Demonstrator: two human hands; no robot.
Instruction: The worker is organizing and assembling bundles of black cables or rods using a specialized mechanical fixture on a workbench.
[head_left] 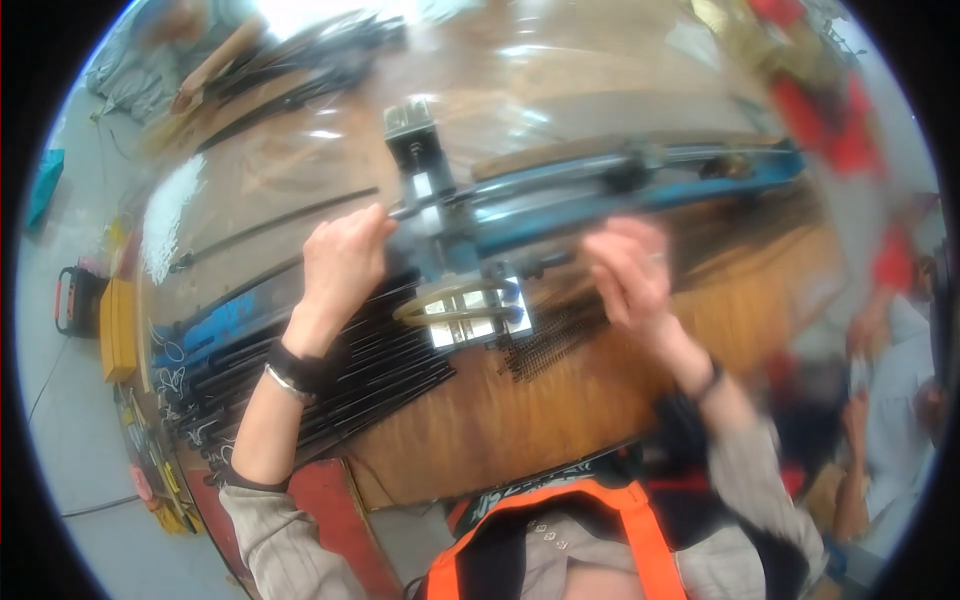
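Fingers of my left hand [345, 255] curl into a fist, with their tips turned out of sight, so I cannot tell whether they hold the thin end of a shaft or merely sit against it. My right hand [632, 278] is smeared by blur; its fingers are bent and bunched, and whether anything slim is between them I cannot make out.

The metal fixture [430, 220] lies just to the right of my left fist. From it a blue rail [540, 226] reaches away to the right, passing beyond my right fingers, which are near its closer side; its far end is too blurred to read.

Between my hands, on the near side of the fixture, a yellowish hose loop [408, 311] crosses over a shiny plate [445, 335] and hides part of it. Dark rods [350, 385] spread across the bench [600, 410] at the left, partly covered by my left forearm.

Farther out, a yellow box [117, 330] stands beyond the bench's left edge. At upper left a co-worker's hand [185, 95] shows, indistinct, near more dark strips [290, 85].
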